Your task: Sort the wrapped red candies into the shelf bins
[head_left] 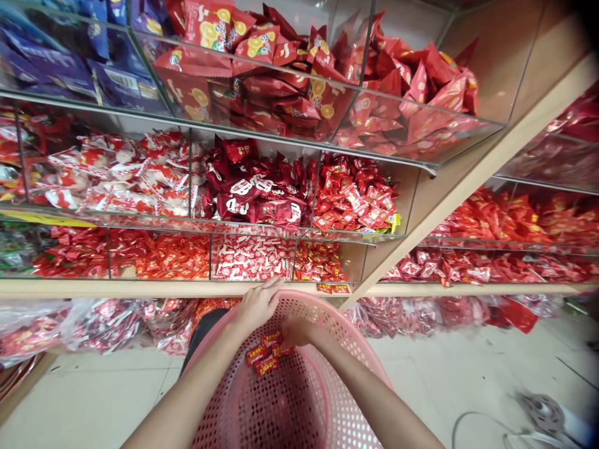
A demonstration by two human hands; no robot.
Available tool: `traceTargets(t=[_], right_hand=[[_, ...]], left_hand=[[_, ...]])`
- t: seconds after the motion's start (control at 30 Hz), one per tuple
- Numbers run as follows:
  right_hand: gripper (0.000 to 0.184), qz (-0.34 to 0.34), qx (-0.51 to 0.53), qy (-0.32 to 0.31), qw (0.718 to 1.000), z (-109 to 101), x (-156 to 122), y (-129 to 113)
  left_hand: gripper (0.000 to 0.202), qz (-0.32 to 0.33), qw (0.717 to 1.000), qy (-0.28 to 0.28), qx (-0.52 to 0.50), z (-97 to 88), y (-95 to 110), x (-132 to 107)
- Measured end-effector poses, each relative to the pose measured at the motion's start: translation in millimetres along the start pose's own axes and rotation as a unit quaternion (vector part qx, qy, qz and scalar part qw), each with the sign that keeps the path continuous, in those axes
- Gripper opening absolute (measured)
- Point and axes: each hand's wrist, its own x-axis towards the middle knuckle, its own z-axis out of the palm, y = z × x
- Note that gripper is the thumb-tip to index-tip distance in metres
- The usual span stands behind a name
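A pink perforated plastic basket (369, 358) stands below me, against the front edge of the shelves. Stretched out over its far rim is my left hand (259, 305), fingers pointing toward the bottom shelf and nothing seen in them. My right hand (297, 330) reaches down inside the basket, its fingers curled at a cluster of small red-and-yellow wrapped candies (266, 354). Shadow and the candies partly hide those fingertips. Similar candies fill a bottom-shelf compartment (318, 260), and two candy packets (333, 289) lie on the wooden ledge in front of it.
Clear-fronted shelves hold red orange-print bags (257, 40), blue bags (124, 84), dark red packets (255, 187) and red-and-white sweets (253, 257). Plastic bags of sweets (103, 324) sit under the ledge (154, 289). A white device with a cord (543, 411) is on the tiled floor at right.
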Motion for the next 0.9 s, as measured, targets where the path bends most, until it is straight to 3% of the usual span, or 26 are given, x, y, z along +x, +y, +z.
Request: traceTargets(t=[0.1,0.17,0.33,0.4,0.57,0.73,0.9], right_hand=[[0.042,0.082,-0.092,0.064,0.990,-2.3,-8.5,-13.2],[0.047,0.089,-0.126,0.097,0.983,-3.8,-14.3,-23.8],[0.054,-0.047,-0.175,0.052,0.982,11.3,-17.6,-50.9],[0.055,-0.070,-0.192,0.058,0.977,24.0,-15.5,-58.5],[0.025,-0.099,-0.209,0.098,0.968,44.5,-14.1,-66.6],[0.024,-0.122,-0.202,0.136,0.962,47.6,-16.4,-75.8],[0.048,-0.103,-0.190,0.133,0.967,27.6,-24.6,-81.5]], left_hand=[[0.044,0.001,1.000,0.002,0.005,1.0,-0.4,-0.5],[0.044,0.004,1.000,0.003,0.007,1.5,-0.9,-1.2],[0.043,0.008,1.000,0.017,0.012,2.1,-1.4,-3.3],[0.043,0.007,1.000,0.018,0.014,1.5,-0.6,-3.6],[0.043,0.011,1.000,0.018,0.012,0.9,1.6,-3.0],[0.043,0.005,1.000,0.017,0.025,2.7,2.0,-1.9],[0.043,0.002,1.000,0.019,0.018,3.5,0.1,-1.9]])
